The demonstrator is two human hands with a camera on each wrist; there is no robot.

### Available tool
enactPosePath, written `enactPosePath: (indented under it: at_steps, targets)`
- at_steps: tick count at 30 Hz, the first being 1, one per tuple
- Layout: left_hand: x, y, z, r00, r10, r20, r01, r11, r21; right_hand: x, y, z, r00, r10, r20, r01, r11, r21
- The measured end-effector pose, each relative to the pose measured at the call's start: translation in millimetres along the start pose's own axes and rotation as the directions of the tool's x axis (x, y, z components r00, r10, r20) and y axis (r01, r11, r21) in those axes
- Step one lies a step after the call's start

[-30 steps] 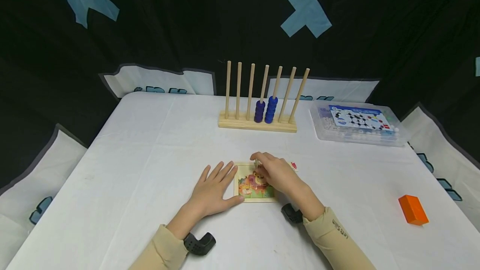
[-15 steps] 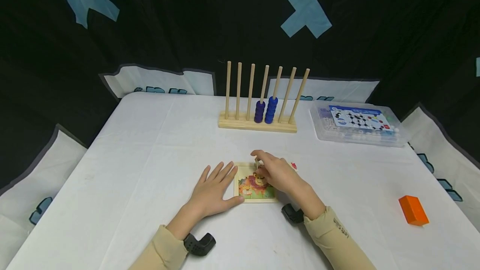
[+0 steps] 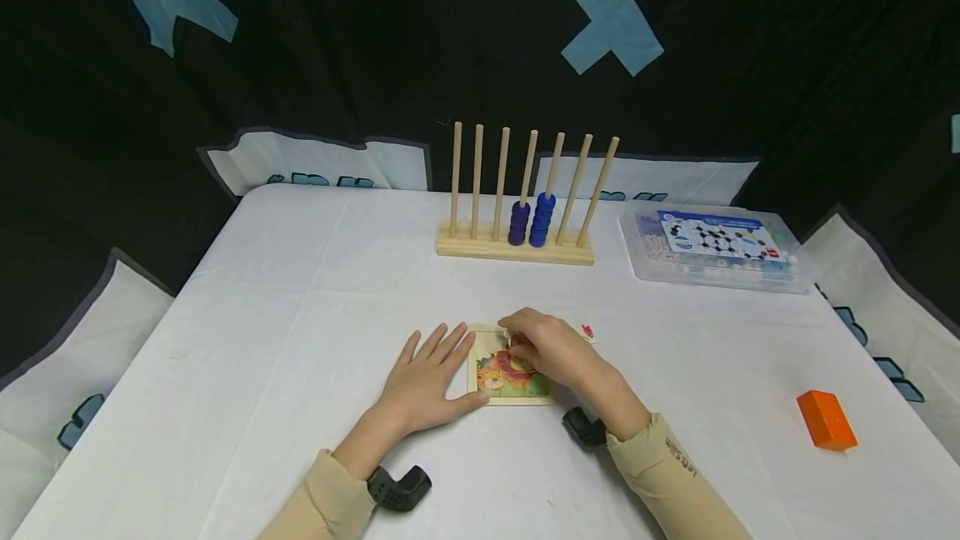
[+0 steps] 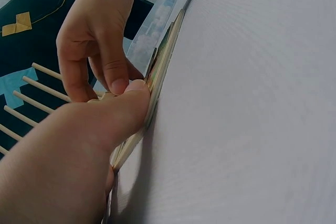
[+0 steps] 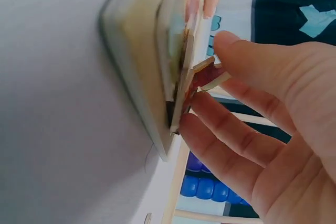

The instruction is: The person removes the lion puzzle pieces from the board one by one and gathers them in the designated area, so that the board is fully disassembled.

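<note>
A small wooden jigsaw puzzle (image 3: 517,400) with a colourful animal picture lies in its light frame in front of me. My left hand (image 3: 423,386) is spread flat at its left side, the thumb resting on the frame's lower left edge. Over the puzzle's upper right part is my right hand (image 3: 558,348), which pinches a puzzle piece (image 5: 207,75) between thumb and fingers. In the right wrist view this piece stands tilted, dark red on one face, close over the board. Beyond the right hand a loose piece with a red print (image 3: 587,332) partly shows.
Behind the puzzle stands a wooden peg counting rack (image 3: 517,250) with purple and blue beads on two of its rods. A clear plastic case (image 3: 716,273) with a molecule label lies at the back right. An orange block (image 3: 827,420) sits on the right of the white-covered table (image 3: 225,340).
The right hand's fingers have lowered slightly toward the puzzle with the pinched piece, the index finger bending down. The left hand stays in place.
</note>
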State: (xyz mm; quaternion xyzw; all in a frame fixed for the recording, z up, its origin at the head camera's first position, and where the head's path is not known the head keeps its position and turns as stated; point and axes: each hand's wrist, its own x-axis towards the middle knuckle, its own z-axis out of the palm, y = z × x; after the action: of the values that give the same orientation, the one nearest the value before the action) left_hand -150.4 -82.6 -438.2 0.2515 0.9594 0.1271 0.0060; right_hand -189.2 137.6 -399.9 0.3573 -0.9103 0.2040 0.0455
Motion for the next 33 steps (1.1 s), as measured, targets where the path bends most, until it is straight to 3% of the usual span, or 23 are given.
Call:
enactPosePath:
  at_steps: [3,13,22,33]
  targets:
    - [0.3,0.0,0.3,1.000,-0.001,0.003,0.001,1.000,0.002,0.1,0.4,0.5,1.000,-0.027,-0.005,0.027,1.000,-0.001]
    - [0.8,-0.7,1.3,1.000,0.002,0.003,-0.002,1.000,0.009,0.2,-0.1,0.5,1.000,0.010,-0.005,-0.010,1.000,-0.007]
    - [0.9,-0.5,0.8,1.000,-0.002,0.006,0.002,1.000,0.007,0.6,0.9,1.4,1.000,-0.022,-0.002,0.022,1.000,0.012]
    - [1.0,-0.9,1.6,1.000,-0.003,0.008,0.003,1.000,0.009,-0.5,-0.2,1.5,1.000,0.013,-0.010,-0.013,1.000,0.018]
